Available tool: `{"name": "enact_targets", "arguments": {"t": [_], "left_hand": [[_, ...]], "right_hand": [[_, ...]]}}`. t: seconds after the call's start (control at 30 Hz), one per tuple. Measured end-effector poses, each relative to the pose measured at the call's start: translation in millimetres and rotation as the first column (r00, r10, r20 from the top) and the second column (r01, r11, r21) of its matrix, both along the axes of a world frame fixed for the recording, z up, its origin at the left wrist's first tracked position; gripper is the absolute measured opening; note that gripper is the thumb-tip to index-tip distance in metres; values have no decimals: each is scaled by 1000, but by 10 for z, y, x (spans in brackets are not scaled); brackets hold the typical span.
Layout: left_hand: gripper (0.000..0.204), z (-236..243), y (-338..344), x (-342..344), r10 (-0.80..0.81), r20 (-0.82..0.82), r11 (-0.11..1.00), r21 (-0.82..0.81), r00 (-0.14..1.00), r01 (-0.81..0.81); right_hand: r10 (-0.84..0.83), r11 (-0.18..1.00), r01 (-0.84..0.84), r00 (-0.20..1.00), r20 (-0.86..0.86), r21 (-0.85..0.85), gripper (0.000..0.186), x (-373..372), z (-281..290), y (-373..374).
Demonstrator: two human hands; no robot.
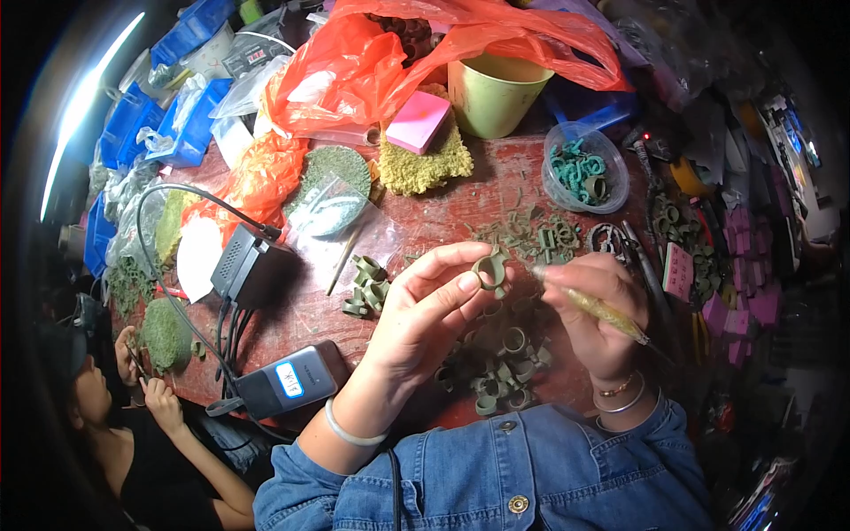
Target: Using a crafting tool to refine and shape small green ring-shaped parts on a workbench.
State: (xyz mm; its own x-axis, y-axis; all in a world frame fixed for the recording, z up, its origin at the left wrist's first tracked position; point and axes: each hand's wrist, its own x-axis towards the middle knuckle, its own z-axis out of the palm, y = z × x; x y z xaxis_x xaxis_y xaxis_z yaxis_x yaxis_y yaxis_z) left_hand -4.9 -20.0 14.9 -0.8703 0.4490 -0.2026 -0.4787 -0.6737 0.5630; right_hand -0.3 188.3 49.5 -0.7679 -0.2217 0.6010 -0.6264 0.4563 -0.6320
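My left hand (pixel 423 308) pinches a dull green ring (pixel 501 268), which looks like carving wax, between thumb and fingertips. In my right hand (pixel 591 296) is a slim carving tool with a mottled yellow handle (pixel 609 314), held like a pen. Its tip, blurred, points at the ring; whether it touches I cannot tell. Below my hands lies a pile of similar green rings (pixel 513 341). A smaller cluster of green rings (pixel 367 285) sits left of my left hand. Green scraps (pixel 536 232) are scattered beyond my hands.
A round clear tub (pixel 584 208) holds teal pieces. Behind stand a pale green bucket (pixel 496 102), a pink block (pixel 419 121) on a yellow sponge (pixel 434 168), and red plastic bags (pixel 336 71). A power bank (pixel 292 380) and cabled box (pixel 252 265) lie left, near another person (pixel 177 442).
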Motion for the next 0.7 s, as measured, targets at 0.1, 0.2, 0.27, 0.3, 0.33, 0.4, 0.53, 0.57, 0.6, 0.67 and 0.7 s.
{"name": "enact_targets", "arguments": {"t": [0.1, 0.2, 0.27, 0.3, 0.33, 0.4, 0.53, 0.57, 0.6, 0.67, 0.7], "left_hand": [[32, 11, 8, 4, 11, 10, 1000, -9, 1000, -11], [32, -17, 6, -2, 6, 7, 1000, -2, 1000, -6], [33, -46, 7, -4, 4, -1, 1000, 4, 1000, -4], [33, -52, 5, -2, 14, 4, 1000, 5, 1000, -14], [33, -54, 4, -2, 23, 9, 1000, 6, 1000, -24], [32, -33, -2, -13, 23, 2, 1000, 17, 1000, -23], [30, -37, 2, -27, 14, -5, 999, 48, 1000, -14], [30, -28, 3, -25, 15, -6, 999, 47, 1000, -15], [29, -18, 16, -27, 6, -35, 999, 52, 999, -4], [28, -9, 32, -23, -3, -66, 998, 57, 998, 6], [30, -18, 40, -18, 7, -79, 1000, 12, 997, -6]], "right_hand": [[134, 986, -125, 988, 77, -106, 27, 20, 17, -15], [65, 998, -65, 997, 33, 4, 31, -4, 17, -13], [67, 998, -67, 998, 0, 10, 34, 31, -5, -53], [69, 998, -68, 997, -33, 17, 36, 51, -10, -70], [101, 995, -101, 995, -7, 14, 39, 63, -1, -47], [79, 997, -79, 997, -19, 4, 38, 28, -9, -48], [-147, 985, 153, 986, -77, 79, 32, 48, 65, 3], [-146, 985, 152, 986, -78, 77, 32, 42, 63, 0], [-150, 987, 154, 986, -65, 49, 29, 32, 58, 3], [-145, 989, 146, 989, -27, 12, 22, 34, 72, -12], [-146, 989, 147, 989, -28, 12, 22, 36, 68, -15]]}}
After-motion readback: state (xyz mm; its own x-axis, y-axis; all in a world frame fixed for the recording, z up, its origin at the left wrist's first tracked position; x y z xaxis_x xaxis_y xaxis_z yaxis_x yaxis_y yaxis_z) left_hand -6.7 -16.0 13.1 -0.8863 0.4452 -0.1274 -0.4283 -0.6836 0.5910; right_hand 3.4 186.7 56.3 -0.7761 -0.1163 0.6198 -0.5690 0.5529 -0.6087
